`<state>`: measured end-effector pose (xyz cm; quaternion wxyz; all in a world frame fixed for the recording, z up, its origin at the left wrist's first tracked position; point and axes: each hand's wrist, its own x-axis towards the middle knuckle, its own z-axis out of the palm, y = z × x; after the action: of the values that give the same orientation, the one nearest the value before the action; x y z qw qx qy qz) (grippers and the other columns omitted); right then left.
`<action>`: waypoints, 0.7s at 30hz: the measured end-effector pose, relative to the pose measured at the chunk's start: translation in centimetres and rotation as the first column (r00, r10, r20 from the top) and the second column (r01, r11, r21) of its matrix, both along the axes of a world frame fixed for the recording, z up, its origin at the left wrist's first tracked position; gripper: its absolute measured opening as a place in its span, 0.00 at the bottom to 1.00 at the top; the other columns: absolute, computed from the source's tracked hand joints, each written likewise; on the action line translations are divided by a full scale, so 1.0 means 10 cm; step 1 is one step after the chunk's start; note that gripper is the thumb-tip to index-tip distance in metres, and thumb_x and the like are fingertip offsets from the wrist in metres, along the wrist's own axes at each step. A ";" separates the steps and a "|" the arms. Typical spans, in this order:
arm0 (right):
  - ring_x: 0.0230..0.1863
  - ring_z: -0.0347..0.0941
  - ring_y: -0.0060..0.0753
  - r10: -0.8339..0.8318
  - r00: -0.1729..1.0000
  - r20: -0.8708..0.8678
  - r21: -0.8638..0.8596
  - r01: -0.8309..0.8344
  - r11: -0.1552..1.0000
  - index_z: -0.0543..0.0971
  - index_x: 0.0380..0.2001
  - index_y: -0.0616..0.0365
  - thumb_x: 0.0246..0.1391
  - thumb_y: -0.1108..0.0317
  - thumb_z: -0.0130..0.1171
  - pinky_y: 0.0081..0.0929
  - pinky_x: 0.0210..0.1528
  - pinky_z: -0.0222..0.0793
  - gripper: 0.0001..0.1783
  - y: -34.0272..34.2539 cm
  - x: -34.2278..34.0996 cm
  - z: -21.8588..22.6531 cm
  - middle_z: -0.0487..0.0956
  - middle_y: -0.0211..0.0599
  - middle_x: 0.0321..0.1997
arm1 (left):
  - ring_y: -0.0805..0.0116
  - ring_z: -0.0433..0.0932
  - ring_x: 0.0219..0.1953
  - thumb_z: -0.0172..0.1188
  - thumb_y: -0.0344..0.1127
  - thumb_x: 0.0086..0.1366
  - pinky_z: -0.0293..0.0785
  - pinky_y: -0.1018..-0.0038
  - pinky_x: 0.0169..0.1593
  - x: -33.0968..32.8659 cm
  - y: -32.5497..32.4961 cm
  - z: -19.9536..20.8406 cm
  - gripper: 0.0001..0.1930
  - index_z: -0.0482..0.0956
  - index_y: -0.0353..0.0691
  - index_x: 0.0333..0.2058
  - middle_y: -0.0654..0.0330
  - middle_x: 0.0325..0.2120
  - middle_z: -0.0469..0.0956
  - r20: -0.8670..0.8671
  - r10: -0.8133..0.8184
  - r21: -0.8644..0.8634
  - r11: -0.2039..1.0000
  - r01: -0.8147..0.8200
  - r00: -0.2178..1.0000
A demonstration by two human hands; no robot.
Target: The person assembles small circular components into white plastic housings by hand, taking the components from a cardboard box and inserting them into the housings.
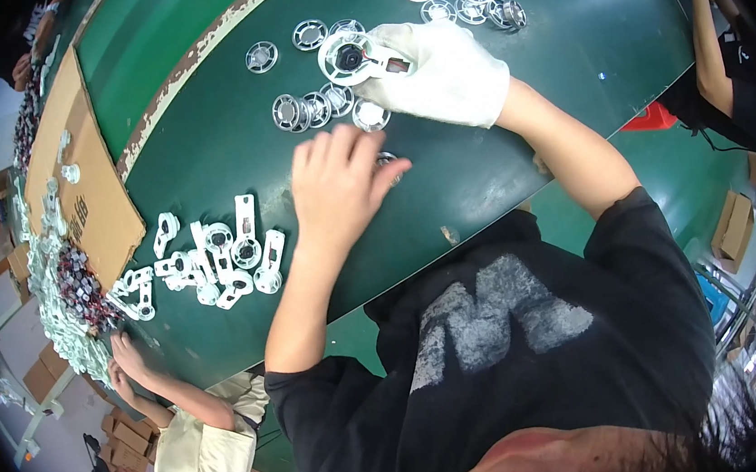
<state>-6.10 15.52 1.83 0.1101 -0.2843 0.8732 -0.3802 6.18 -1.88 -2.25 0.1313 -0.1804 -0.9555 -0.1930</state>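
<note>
Head view: white housing (370, 62), upper centre, gripped by its stem in gloved right hand (444, 70); at centre, bare left hand (332, 186), bent and partly spread beside silver disc (386, 157), contact impossible to tell. More silver discs (262, 57) across upper centre; other white housings (243, 252) heaped left of centre on green table (483, 189).

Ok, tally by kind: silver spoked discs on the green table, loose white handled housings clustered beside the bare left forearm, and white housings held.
Silver spoked discs: at least 15
Loose white handled housings: at least 8
Held white housing, in the gloved right hand: 1
Total: at least 24; overlaps hide exact counts.
</note>
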 end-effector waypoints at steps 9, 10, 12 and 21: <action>0.40 0.82 0.54 0.112 0.992 0.060 0.250 -0.124 0.960 0.84 0.48 0.50 0.49 0.58 0.55 0.42 0.45 0.77 0.23 0.05 0.03 0.16 0.85 0.48 0.36 | 0.61 0.72 0.42 0.75 0.40 0.50 0.67 0.64 0.50 0.15 -0.17 -0.03 0.27 0.80 0.43 0.51 0.61 0.42 0.73 0.091 -0.039 0.056 0.998 0.034 0.995; 0.40 0.82 0.54 0.117 0.991 0.061 0.252 -0.129 0.959 0.84 0.48 0.50 0.49 0.58 0.55 0.42 0.45 0.77 0.23 0.05 0.04 0.19 0.85 0.48 0.36 | 0.61 0.72 0.42 0.75 0.40 0.50 0.67 0.64 0.50 0.17 -0.17 -0.03 0.27 0.80 0.43 0.51 0.61 0.42 0.73 0.093 -0.034 0.059 0.998 0.028 0.995; 0.41 0.82 0.55 0.140 0.981 0.137 0.384 -0.182 0.905 0.84 0.48 0.51 0.47 0.60 0.55 0.44 0.46 0.77 0.23 0.05 0.07 0.25 0.85 0.50 0.36 | 0.57 0.73 0.45 0.75 0.31 0.48 0.69 0.64 0.50 0.18 -0.17 0.01 0.28 0.80 0.41 0.51 0.58 0.43 0.73 0.099 0.039 0.328 0.942 -0.070 0.994; 0.41 0.82 0.57 0.306 0.906 0.294 0.349 -0.399 0.848 0.83 0.42 0.58 0.48 0.64 0.54 0.50 0.46 0.76 0.19 -0.06 0.29 0.25 0.84 0.54 0.34 | 0.62 0.73 0.39 0.77 0.27 0.44 0.72 0.69 0.42 0.14 -0.21 0.02 0.31 0.83 0.40 0.52 0.60 0.44 0.77 -0.110 0.022 0.410 0.912 0.026 0.994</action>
<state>-3.19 14.92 4.30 0.3333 -0.3666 0.8463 -0.1959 7.59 -4.01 -2.05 0.2196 -0.1603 -0.8845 -0.3793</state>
